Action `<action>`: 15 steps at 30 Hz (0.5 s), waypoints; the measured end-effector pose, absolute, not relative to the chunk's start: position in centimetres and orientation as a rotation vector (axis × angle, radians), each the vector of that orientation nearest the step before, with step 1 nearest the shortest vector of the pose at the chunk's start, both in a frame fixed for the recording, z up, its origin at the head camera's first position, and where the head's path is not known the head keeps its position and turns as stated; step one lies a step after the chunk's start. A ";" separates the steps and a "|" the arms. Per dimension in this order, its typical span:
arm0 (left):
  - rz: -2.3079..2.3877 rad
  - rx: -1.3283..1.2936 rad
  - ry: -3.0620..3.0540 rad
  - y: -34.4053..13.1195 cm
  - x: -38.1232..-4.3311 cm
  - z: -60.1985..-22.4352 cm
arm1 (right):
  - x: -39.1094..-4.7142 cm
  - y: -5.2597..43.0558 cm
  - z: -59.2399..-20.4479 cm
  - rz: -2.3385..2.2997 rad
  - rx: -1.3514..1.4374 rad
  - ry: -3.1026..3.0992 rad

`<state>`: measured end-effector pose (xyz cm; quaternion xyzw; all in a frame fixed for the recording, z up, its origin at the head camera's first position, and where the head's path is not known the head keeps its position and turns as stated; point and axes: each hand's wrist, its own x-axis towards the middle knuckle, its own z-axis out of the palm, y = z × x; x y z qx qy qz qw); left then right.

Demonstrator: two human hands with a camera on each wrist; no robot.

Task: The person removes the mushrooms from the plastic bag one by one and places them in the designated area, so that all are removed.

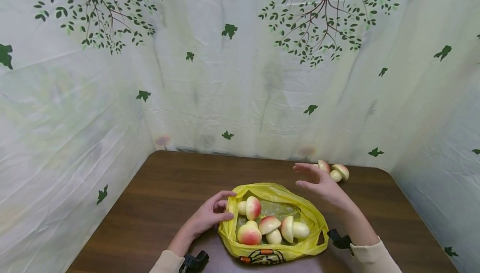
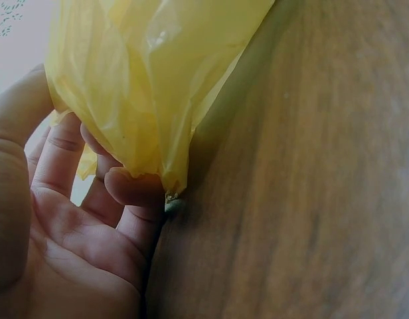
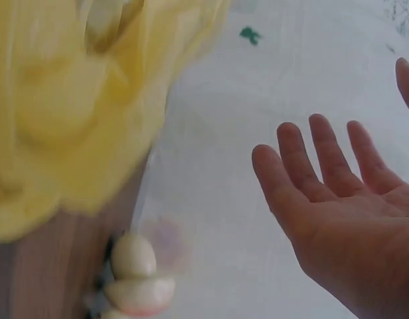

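Observation:
A yellow plastic bag (image 1: pixel 315 219) lies with its mouth wide on the table, a printed design on its near side. Inside are several mushrooms (image 1: pixel 269 225) with cream stems and pink-tinged caps. My left hand (image 1: pixel 207 216) holds the bag's left rim, thumb on the near side; in the left wrist view, its fingers (image 2: pixel 135 187) curl at the thin plastic. Above the back right of the table, my right hand (image 1: pixel 321 184) is empty, its fingers extended and spread. Just beyond it sit more mushrooms (image 1: pixel 340 172), partly covered by that hand in the head view.
The brown wooden table (image 1: pixel 180 181) ends at a pale hanging cloth (image 1: pixel 243 98) printed with leaves and branches, which also closes off both sides. Black wrist cameras (image 1: pixel 194 261) are worn on both wrists.

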<state>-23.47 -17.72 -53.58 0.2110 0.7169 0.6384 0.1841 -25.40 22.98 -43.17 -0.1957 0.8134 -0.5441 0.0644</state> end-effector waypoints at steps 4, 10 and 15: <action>1.798 0.592 2.026 -17.7 -23.6 -53.5 | -25.0 21.5 -43.5 -1.657 -0.586 2.401; 1.787 0.580 2.035 -17.7 -23.5 -53.6 | -24.7 19.7 -43.9 -1.660 -0.611 2.354; 1.792 0.584 2.028 -17.7 -23.5 -53.6 | -24.2 18.1 -44.1 -1.708 -0.605 2.252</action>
